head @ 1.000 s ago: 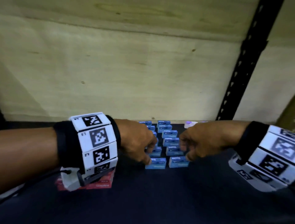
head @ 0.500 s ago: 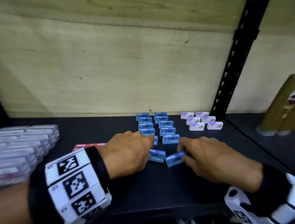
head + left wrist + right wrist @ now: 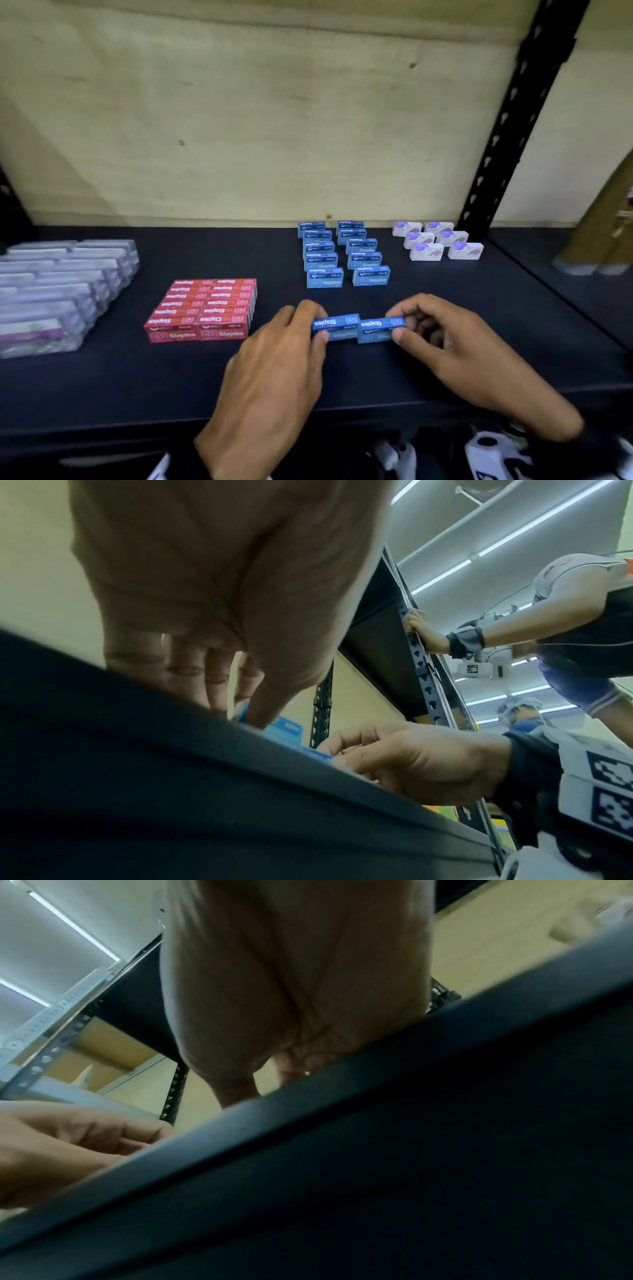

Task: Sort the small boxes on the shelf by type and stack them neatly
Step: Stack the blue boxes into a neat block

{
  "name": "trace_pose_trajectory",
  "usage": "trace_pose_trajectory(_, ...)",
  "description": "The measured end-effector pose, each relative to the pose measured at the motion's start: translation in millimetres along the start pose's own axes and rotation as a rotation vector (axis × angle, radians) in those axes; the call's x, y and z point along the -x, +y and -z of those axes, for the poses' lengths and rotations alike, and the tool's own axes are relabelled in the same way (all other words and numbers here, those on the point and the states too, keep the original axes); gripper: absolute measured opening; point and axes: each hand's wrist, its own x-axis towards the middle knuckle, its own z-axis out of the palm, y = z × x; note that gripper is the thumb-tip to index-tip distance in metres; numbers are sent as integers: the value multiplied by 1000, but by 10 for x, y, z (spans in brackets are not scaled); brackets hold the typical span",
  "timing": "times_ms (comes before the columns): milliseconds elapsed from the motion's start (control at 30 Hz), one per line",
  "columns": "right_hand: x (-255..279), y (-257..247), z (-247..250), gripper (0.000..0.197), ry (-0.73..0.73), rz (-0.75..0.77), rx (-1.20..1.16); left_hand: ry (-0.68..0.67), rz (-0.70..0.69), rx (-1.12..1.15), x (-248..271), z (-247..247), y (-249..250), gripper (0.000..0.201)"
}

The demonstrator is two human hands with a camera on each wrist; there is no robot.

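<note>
Two blue Staples boxes sit end to end near the front of the black shelf (image 3: pixel 411 370). My left hand (image 3: pixel 310 325) pinches the left blue box (image 3: pixel 335 325) at its left end. My right hand (image 3: pixel 399 325) pinches the right blue box (image 3: pixel 378 329) at its right end. Behind them stand two rows of blue boxes (image 3: pixel 342 255). In the left wrist view my left fingers (image 3: pixel 255 710) touch a blue box (image 3: pixel 284 730), and my right hand (image 3: pixel 404 758) is beside it. The right wrist view shows only palm and shelf edge (image 3: pixel 342 1083).
A red block of Staples boxes (image 3: pixel 205 310) lies left of my hands. Clear purple-tinted boxes (image 3: pixel 58 291) fill the far left. White and purple boxes (image 3: pixel 438 241) sit at the back right by a black upright (image 3: pixel 513 113). Another person (image 3: pixel 565 615) stands beside the rack.
Both hands have drawn back toward the shelf's front, bringing the two front blue boxes away from the rows. The boxes now lie end to end in a line.
</note>
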Motion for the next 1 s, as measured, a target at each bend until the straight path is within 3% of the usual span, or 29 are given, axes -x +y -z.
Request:
trace_pose_trajectory(167, 28, 115, -58, 11, 50, -24, -152, 10, -19, 100, 9, -191, -82, 19)
trace_pose_trajectory(1000, 69, 154, -67, 13, 2, -28, -214, 114, 23, 112, 60, -261, -117, 27)
